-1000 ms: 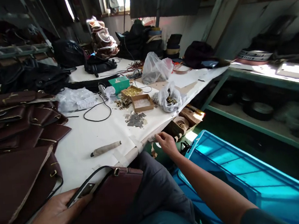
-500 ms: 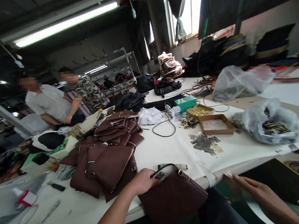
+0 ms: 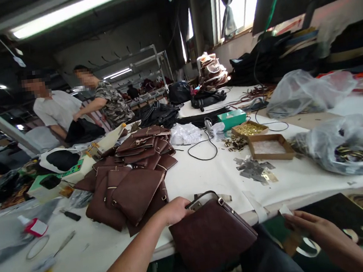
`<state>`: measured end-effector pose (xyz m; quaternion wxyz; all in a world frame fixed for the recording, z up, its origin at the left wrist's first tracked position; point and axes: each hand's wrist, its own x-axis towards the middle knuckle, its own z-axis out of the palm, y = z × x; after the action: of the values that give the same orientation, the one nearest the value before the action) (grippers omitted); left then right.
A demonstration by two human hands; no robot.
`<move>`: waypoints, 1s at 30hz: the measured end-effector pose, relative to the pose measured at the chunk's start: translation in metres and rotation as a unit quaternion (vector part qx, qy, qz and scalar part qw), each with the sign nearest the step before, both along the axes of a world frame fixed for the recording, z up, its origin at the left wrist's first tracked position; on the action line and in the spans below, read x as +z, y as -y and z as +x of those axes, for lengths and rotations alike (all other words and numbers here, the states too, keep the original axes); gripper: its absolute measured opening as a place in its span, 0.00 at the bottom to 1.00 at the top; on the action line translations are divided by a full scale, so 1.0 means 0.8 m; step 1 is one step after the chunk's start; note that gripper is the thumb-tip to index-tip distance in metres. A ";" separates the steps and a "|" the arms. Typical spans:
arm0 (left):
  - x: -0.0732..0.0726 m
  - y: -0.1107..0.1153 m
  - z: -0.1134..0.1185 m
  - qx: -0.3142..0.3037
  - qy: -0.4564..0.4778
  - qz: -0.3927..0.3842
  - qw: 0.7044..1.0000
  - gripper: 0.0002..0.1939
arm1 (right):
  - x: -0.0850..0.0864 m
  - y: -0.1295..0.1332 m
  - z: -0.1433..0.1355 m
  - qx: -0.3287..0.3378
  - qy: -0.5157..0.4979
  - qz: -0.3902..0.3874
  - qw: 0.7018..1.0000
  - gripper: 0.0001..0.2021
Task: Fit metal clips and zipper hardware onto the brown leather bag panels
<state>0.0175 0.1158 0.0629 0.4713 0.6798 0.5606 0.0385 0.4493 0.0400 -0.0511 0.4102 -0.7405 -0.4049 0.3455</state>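
- L hand (image 3: 176, 210): grip closed on bag (image 3: 211, 236), top corner.
- Bag at bench (image 3: 190, 178) edge, R of L grip, long axis slanting down twd R hand (image 3: 310, 224).
- R grip pinches white bit (image 3: 285, 210), apart from bag; L nearer.

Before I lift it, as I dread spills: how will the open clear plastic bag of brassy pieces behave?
The clear plastic bag will probably sag, being crumpled film; its metallic pieces may make it heavy, and could spill from the open mouth.

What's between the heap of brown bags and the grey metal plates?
Bare white tabletop, with a black cord looped farther back, in the head view.
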 end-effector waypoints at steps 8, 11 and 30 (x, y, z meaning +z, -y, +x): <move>-0.033 -0.008 -0.009 0.046 0.053 0.038 0.997 0.27 | 0.036 0.033 -0.030 -0.036 -0.054 -0.015 0.998 0.28; -0.036 -0.006 -0.012 0.038 0.088 0.033 0.995 0.35 | 0.046 0.042 -0.037 -0.037 0.000 -0.008 0.999 0.28; -0.021 0.051 0.002 -0.020 0.120 0.098 0.988 0.20 | 0.141 -0.001 -0.250 0.365 0.165 0.096 0.911 0.05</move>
<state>0.0191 0.0747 0.0461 0.4670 0.7245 0.4793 0.1652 0.2493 0.0409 0.0615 0.2516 -0.5445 -0.7403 0.3037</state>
